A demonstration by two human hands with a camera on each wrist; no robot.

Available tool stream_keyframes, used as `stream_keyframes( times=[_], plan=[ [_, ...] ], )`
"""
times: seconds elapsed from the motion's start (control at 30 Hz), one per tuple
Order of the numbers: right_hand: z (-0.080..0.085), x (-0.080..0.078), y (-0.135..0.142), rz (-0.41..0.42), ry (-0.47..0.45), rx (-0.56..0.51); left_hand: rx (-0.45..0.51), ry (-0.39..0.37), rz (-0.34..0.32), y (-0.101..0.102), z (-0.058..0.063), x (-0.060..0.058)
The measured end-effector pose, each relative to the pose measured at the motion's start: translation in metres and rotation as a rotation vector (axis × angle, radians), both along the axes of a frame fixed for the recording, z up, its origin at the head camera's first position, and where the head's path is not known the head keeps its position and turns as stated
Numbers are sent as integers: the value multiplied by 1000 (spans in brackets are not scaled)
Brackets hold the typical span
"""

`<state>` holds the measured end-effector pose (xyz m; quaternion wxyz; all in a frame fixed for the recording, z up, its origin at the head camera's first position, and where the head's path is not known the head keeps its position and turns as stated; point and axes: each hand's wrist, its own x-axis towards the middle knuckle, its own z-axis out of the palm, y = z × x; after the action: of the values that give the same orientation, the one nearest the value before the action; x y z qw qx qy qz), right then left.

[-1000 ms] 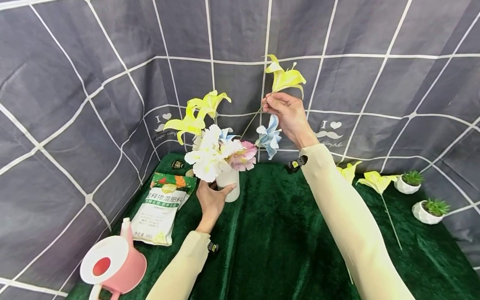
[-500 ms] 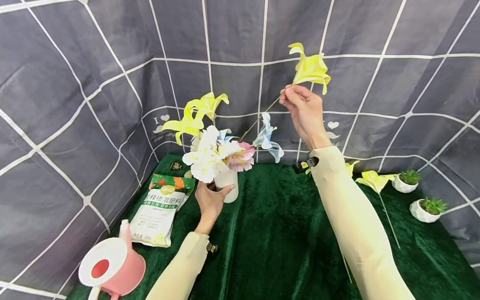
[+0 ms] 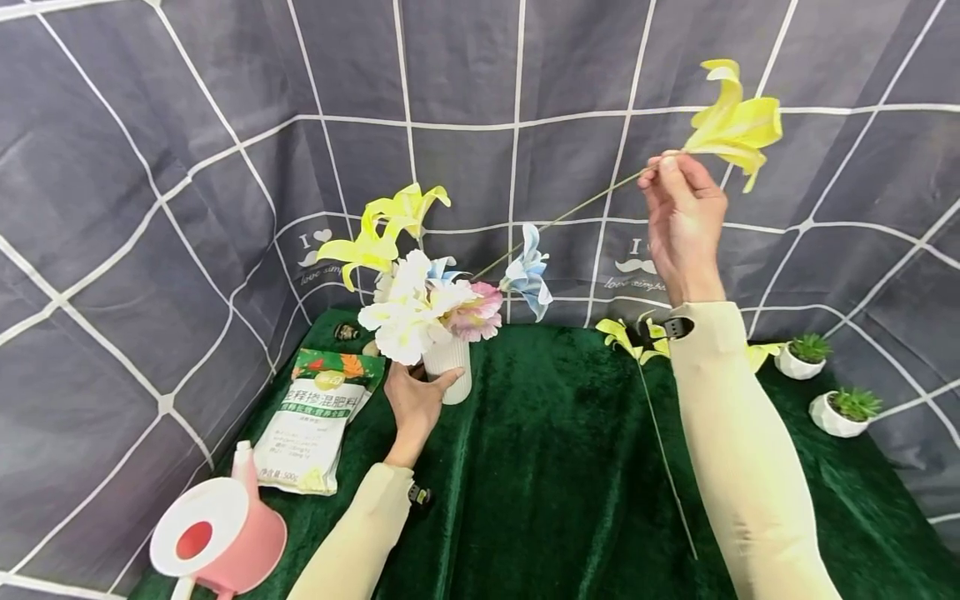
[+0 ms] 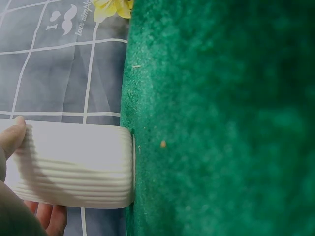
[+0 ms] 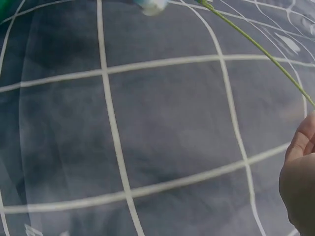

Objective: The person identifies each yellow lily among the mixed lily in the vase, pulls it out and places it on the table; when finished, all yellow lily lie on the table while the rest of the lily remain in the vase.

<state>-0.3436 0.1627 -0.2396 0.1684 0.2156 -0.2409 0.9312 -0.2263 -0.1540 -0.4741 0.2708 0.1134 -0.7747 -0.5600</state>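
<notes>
My left hand [image 3: 416, 400] grips the ribbed white vase [image 3: 450, 367] low on its side; the left wrist view shows thumb and fingers around the vase [image 4: 78, 164]. White flowers [image 3: 408, 308], a pink flower [image 3: 477, 312], blue flowers [image 3: 528, 273] and yellow lilies [image 3: 408, 208] stand in it. High on the right, my right hand [image 3: 686, 221] pinches the stem of another yellow lily [image 3: 738, 121] just below its bloom. That thin stem [image 3: 585, 202] slants down left to the bouquet, where its lower end is hidden. In the right wrist view the green stem [image 5: 261, 46] runs to my fingers.
A fertilizer bag [image 3: 315, 425] and a pink watering can [image 3: 225, 533] stand at left. Loose yellow lilies [image 3: 621, 335] lie on the green cloth [image 3: 555, 467], partly behind my right arm. Two potted succulents [image 3: 840, 412] sit at far right. A grey checked curtain [image 3: 457, 75] encloses the back.
My right hand has moved right and slightly up, drawing the lily's bloom with it, and the stem now slants more flatly. The left hand stays on the vase.
</notes>
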Motion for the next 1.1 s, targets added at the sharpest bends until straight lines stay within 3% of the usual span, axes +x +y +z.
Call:
stream_keyframes(
  times=[0.4,0.57,0.73,0.87,0.97,1.1],
  plan=[
    [11,25,66,-186,19,-144,8,8,-9,0,-1,0],
    [10,40,86,-288,99,-91,-7,17,-4,-1,-1,-1],
    [5,57,90,-331,119,33,-14,38,-4,-2,0,-1],
    [-1,71,88,-259,64,185,-14,39,-4,-3,1,-1],
    [-10,82,85,-161,8,307,-11,32,-5,-2,1,0],
    [-29,92,77,-136,-87,524,-5,20,-12,-1,0,1]
  ],
)
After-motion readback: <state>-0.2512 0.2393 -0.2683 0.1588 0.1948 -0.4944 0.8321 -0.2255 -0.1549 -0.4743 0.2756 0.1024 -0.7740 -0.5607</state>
